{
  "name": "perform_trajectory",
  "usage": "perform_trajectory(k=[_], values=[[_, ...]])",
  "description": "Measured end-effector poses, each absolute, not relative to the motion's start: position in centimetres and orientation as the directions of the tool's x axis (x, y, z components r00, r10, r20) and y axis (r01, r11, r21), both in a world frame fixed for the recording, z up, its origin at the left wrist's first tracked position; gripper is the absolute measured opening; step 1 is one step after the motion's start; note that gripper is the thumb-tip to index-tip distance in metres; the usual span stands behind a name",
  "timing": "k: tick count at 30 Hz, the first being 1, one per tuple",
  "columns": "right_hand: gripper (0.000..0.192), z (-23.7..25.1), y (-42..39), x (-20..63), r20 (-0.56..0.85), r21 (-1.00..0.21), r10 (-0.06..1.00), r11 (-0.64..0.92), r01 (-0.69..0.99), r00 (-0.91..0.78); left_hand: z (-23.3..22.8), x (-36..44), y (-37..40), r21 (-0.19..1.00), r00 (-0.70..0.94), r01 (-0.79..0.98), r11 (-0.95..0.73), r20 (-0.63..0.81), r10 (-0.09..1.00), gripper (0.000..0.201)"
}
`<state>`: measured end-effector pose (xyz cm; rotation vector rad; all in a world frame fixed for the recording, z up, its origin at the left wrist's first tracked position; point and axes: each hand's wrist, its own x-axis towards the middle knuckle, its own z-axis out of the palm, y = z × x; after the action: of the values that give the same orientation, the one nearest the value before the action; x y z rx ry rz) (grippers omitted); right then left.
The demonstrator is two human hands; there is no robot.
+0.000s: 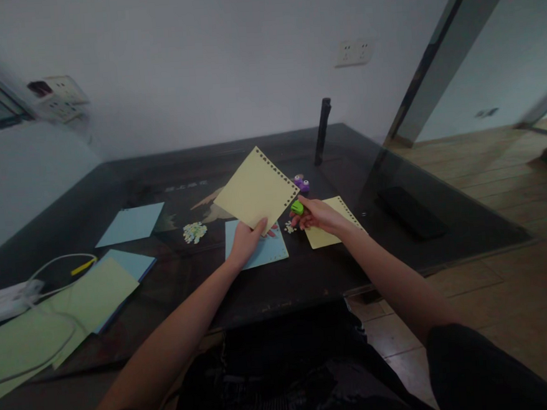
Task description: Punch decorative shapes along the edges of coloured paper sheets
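Note:
My left hand (244,243) pinches the lower corner of a pale yellow sheet of paper (254,191), raised and turned like a diamond. A row of punched holes runs along its upper right edge. In my right hand (323,215) is a small bright green craft punch (297,208), close to the sheet's right corner; whether they touch I cannot tell. Below the left hand lies a light blue sheet (265,257) with punched marks near its edge. Another yellow sheet (322,237), also with an edge row of holes, lies under the right hand. A purple punch (303,185) stands behind.
Paper cut-outs sit in a larger pile (194,233) and a smaller pile (289,227). More blue sheets (132,224), green-yellow sheets (99,291) and a white cable (47,261) are at left. A black upright stick (323,133) and dark flat object (411,211) are at right.

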<state>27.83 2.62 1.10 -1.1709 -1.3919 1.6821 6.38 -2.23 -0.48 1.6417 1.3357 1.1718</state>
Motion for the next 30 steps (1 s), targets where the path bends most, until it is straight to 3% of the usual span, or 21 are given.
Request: perform_trajectory(k=[12, 16, 25, 30], values=[[0.034, 1.5, 2.4, 27.3, -0.046, -0.992, 0.943, -0.003, 0.13, -0.329, -0.5, 6.2, -2.2, 0.912, 0.058, 0.348, -0.216, 0.209, 0.976, 0.04], [0.016, 1.5, 2.3, 27.4, -0.019, -0.996, 0.952, 0.01, 0.092, -0.307, -0.2, 6.4, -2.3, 0.91, 0.035, 0.353, -0.216, 0.217, 0.975, 0.038], [0.04, 0.6, 3.1, 28.1, 0.14, -0.988, 0.974, 0.126, -0.087, -0.176, -0.6, 6.3, -2.0, 0.943, -0.016, 0.271, -0.191, 0.203, 0.979, 0.038], [0.045, 1.0, 3.8, 28.7, 0.206, -0.978, 0.976, 0.208, 0.022, -0.066, -0.3, 6.4, -2.2, 0.953, -0.012, 0.244, -0.178, 0.186, 0.982, 0.039]])
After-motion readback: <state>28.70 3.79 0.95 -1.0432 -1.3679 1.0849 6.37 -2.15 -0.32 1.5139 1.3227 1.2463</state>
